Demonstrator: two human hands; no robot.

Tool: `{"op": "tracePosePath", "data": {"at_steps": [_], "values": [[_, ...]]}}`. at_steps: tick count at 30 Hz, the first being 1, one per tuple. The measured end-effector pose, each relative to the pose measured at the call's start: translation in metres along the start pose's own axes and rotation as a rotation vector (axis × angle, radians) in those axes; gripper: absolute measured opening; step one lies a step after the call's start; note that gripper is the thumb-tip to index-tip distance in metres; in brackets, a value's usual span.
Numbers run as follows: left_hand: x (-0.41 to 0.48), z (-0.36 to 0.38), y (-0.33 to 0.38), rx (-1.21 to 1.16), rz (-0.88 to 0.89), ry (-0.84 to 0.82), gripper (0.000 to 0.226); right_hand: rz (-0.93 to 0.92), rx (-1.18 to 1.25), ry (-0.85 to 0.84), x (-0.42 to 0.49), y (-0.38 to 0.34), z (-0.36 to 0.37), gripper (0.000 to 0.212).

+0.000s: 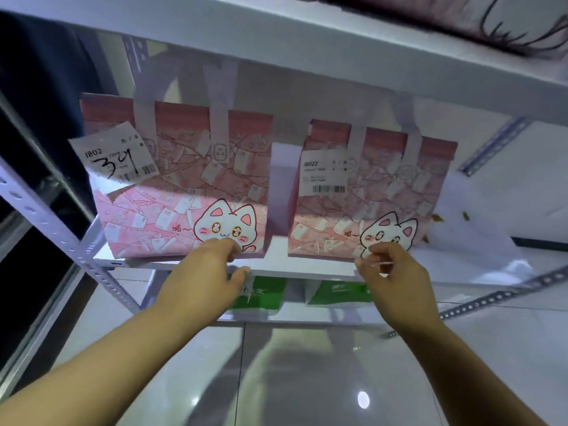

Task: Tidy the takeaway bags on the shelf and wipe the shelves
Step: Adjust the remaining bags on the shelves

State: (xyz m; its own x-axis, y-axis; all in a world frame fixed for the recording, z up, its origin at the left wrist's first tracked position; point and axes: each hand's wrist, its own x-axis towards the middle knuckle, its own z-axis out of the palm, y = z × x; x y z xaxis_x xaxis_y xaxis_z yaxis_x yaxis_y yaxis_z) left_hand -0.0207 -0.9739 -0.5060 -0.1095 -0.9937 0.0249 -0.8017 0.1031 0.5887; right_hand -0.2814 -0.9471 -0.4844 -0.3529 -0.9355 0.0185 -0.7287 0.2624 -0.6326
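Two pink takeaway bags with a white cat print stand upright side by side on the white middle shelf. The left bag carries a receipt marked "34"; the right bag has a barcode label. My left hand is at the left bag's lower front edge, fingers curled near its bottom corner. My right hand is at the right bag's lower front, fingers bent against it. Neither hand clearly grips a bag.
Green-and-white bags sit on the shelf below. A white shelf hangs close overhead with a pink item on it. Perforated metal uprights flank the left side, and a diagonal brace stands at the right. Glossy tile floor lies below.
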Motion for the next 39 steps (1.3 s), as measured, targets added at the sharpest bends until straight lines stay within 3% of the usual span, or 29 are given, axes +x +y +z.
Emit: {"op": "tracePosePath", "data": {"at_steps": [5,13,21,25,31,35,39], "values": [[0.017,0.031,0.042,0.013,0.038,-0.006,0.031,0.084,-0.103,0.010,0.019,0.042,-0.031,0.029],[0.040,0.071,0.084,0.096,-0.053,0.004,0.068,0.121,-0.184,-0.061,0.052,0.080,-0.057,0.065],[0.050,0.082,0.090,0.059,-0.123,-0.013,0.054,-0.040,-0.128,-0.203,0.071,0.083,-0.050,0.049],[0.050,0.082,0.090,-0.014,-0.137,0.005,0.041,-0.096,-0.063,-0.175,0.073,0.084,-0.049,0.041],[0.045,0.087,0.089,0.040,-0.126,0.012,0.060,-0.134,-0.069,-0.140,0.076,0.085,-0.051,0.041],[0.040,0.087,0.090,-0.009,-0.129,0.056,0.047,-0.091,-0.069,-0.130,0.075,0.088,-0.050,0.040],[0.021,0.085,0.091,-0.032,-0.147,0.065,0.049,-0.091,-0.071,-0.074,0.064,0.089,-0.052,0.044]]}}
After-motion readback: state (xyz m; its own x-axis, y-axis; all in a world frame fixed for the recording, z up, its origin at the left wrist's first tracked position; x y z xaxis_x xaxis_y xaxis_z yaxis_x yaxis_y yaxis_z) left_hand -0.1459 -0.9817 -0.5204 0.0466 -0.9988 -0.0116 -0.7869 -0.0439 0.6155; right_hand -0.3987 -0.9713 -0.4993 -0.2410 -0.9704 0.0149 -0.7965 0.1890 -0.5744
